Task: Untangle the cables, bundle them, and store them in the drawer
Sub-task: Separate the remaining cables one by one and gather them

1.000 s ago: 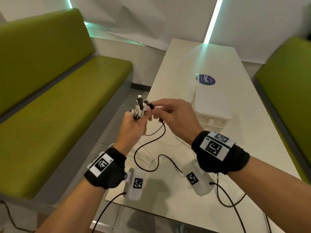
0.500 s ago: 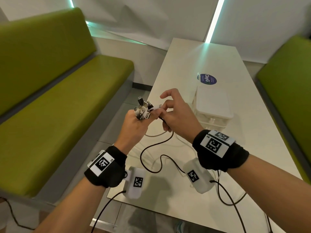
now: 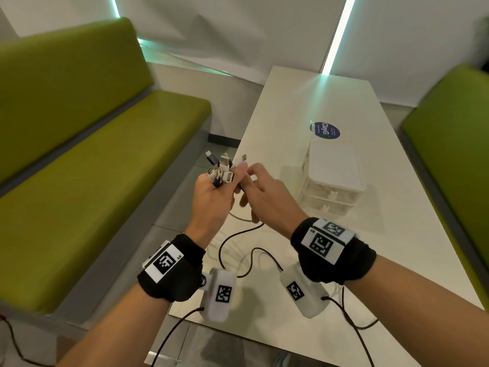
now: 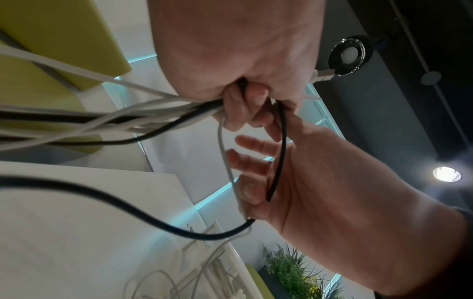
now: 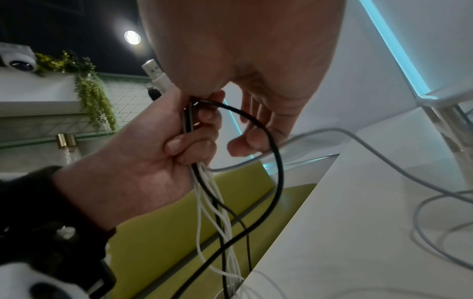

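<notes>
My left hand (image 3: 215, 193) grips a bunch of black and white cables (image 4: 143, 117) in its fist above the table's left edge. Their plugs (image 3: 221, 168) fan out above the knuckles. The strands hang from the fist (image 5: 143, 153) down to loose loops on the table (image 3: 291, 107). My right hand (image 3: 260, 192) is close beside it, just below the plugs. One curled finger (image 4: 250, 192) holds a black cable (image 4: 280, 141) and a white cable (image 4: 225, 157) against the palm, while the other fingers are spread. The white drawer unit (image 3: 333, 181) stands shut further right.
Loose cable loops (image 3: 243, 258) lie on the table under my hands. A round blue sticker (image 3: 325, 130) is behind the drawer unit. Green benches (image 3: 79, 168) (image 3: 449, 160) run along both long sides of the table, with floor between.
My right hand let go of the plug it pinched at the top of the bunch. It opened, then dropped lower onto the cables under my left fist. The left hand stayed put.
</notes>
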`<action>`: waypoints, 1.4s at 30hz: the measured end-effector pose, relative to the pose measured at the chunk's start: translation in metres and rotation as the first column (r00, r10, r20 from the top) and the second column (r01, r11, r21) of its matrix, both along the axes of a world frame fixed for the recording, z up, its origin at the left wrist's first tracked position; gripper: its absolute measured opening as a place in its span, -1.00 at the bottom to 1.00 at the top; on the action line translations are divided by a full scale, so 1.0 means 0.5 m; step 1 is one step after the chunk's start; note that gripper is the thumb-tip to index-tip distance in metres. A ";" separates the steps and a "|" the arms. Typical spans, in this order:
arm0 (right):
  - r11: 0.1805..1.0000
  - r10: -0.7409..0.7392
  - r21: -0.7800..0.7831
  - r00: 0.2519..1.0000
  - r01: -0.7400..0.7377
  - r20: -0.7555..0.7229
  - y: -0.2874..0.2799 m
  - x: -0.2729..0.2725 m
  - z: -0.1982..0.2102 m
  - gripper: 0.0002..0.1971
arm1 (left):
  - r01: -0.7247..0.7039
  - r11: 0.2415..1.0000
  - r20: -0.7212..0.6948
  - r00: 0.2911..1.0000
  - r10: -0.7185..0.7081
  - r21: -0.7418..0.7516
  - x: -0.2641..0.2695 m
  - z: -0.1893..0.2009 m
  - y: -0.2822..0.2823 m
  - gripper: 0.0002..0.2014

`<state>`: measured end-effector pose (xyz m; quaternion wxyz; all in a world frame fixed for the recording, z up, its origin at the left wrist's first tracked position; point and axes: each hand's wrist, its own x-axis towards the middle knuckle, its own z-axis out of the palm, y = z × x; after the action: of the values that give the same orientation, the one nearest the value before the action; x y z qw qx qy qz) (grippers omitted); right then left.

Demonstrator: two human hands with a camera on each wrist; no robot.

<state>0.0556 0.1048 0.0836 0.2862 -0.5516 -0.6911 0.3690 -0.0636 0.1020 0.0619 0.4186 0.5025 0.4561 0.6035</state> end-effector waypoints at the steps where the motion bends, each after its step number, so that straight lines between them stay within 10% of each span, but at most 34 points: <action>1: 0.998 0.039 -0.039 0.999 -0.040 -0.006 -0.004 -0.003 0.002 -0.51 | -0.007 1.000 -0.017 1.000 0.007 0.013 0.000 0.002 -0.001 -0.50; 16: 0.916 0.274 -0.306 0.962 -0.259 0.006 -0.040 0.017 0.081 -0.11 | 0.058 0.995 0.032 0.998 -0.061 0.086 0.009 0.086 -0.062 -0.61; 28: 0.905 0.401 -0.246 0.887 -0.347 0.227 -0.004 -0.031 0.025 -0.45 | -0.008 0.981 -0.118 0.992 0.032 0.193 -0.069 0.172 -0.029 -0.50; 36: 0.914 0.402 -0.092 0.853 -0.395 0.332 0.088 -0.140 0.053 -0.26 | -0.068 0.971 -0.118 0.988 0.097 0.230 -0.106 0.209 0.030 -0.50; 42: 0.846 0.533 -0.139 0.829 -0.515 0.172 0.139 -0.283 0.093 -0.78 | -0.138 0.953 -0.147 0.972 0.182 0.268 -0.181 0.261 0.101 -0.48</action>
<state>-0.0861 0.1745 0.1303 0.0773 -0.3876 -0.8248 0.4043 -0.1542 0.1525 0.1923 0.2595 0.5632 0.4475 0.6444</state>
